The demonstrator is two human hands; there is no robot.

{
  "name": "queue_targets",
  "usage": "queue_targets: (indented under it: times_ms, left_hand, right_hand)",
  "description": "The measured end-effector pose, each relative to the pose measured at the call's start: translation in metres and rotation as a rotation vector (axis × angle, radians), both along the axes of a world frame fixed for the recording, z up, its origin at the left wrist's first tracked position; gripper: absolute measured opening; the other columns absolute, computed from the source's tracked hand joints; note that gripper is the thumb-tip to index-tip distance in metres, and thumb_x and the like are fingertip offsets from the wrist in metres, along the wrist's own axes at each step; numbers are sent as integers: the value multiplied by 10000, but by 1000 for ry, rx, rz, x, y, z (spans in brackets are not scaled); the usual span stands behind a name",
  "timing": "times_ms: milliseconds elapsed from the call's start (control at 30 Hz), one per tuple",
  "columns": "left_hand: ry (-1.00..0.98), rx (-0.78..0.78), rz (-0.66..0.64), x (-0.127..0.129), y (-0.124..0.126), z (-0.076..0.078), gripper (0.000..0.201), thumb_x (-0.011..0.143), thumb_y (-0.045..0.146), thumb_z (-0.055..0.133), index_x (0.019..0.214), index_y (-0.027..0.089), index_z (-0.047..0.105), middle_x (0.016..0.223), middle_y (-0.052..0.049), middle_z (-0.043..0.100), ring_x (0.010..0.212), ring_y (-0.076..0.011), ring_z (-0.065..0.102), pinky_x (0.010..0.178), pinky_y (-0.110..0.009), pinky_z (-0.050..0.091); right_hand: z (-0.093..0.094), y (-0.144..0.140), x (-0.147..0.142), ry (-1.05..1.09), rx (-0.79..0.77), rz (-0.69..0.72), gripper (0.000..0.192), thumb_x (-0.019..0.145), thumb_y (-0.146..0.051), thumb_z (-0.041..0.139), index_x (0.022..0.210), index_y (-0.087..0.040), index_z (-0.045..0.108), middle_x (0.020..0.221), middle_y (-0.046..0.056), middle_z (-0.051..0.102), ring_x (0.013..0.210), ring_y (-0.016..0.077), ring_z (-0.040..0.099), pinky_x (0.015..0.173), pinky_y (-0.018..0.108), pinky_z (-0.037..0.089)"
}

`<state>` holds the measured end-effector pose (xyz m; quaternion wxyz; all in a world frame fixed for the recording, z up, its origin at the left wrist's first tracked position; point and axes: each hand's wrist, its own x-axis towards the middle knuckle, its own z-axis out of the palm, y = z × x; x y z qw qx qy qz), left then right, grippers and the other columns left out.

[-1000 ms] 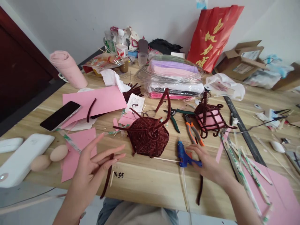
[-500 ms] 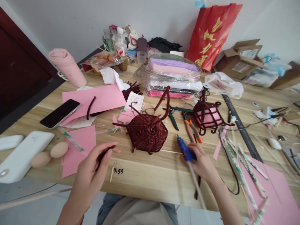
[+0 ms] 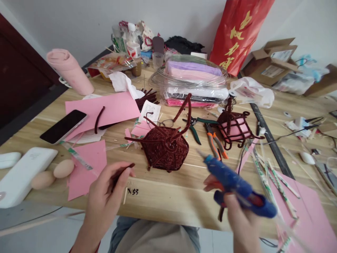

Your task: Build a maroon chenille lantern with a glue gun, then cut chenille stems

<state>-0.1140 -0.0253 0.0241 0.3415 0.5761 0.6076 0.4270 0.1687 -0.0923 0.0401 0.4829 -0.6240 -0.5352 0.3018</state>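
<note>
glue gun [image 3: 237, 182] in right hand [image 3: 243, 219]; pipe cleaner [image 3: 121, 173] in left hand [image 3: 105, 196]

Inspector: Blurred items?

Recorder: The blue glue gun [image 3: 235, 184] and the right hand [image 3: 243, 219] gripping it are motion-smeared; nozzle detail unreadable.

Inspector: Hidden or cut off?

Recorder: The left hand [image 3: 105, 195] covers most of the dark pipe cleaner [image 3: 123, 170]. The red bag [image 3: 240, 30] is cropped by the top edge.

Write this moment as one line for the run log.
left hand: holds dark red pipe cleaner | right hand: holds blue glue gun, lifted | woven basket: on table
</note>
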Motion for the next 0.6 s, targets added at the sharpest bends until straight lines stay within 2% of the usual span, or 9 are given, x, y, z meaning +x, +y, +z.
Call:
queue_targets:
  times_ms: [67,133,233,433,600]
  left_hand:
    - [-15,16,-14,2,0,-3,211,913,394,570,1056,247,620,866,-7,700,828,-174,679,765,-269,571]
    - [-36,-2,-3,4,-1,-5,232,923,375,557,1116,251,596,965,-19,720,928,-181,690,832,-281,568]
    - [-91,-65,17,8,-3,-4,226,914,377,568,1103,254,555,1088,-39,735,1009,-201,695,834,-296,570]
    - [-138,-160,20,17,-4,6,136,915,372,536,965,257,485,911,-19,771,856,-200,706,875,-361,557]
    - [-123,-150,-21,9,-1,-1,177,902,406,561,962,257,485,852,-6,770,638,-165,665,782,-340,578]
  right_hand:
    - [-1,-1,-25,-131,-11,56,205,870,-458,597,937,-276,662,830,66,715,754,286,701,622,387,561]
    - [-3,1,-44,-230,39,86,152,863,-418,611,896,-270,622,768,43,687,653,249,673,555,350,529]
    - [-4,6,-59,-304,122,99,104,869,-348,603,903,-266,549,716,12,640,543,202,615,484,311,472]
    - [-6,5,-58,-351,82,82,104,871,-306,599,937,-270,528,735,1,614,566,178,610,512,296,454]
    - [-10,2,-62,-286,26,-33,149,897,-396,579,892,-250,551,767,27,613,662,202,638,571,313,459]
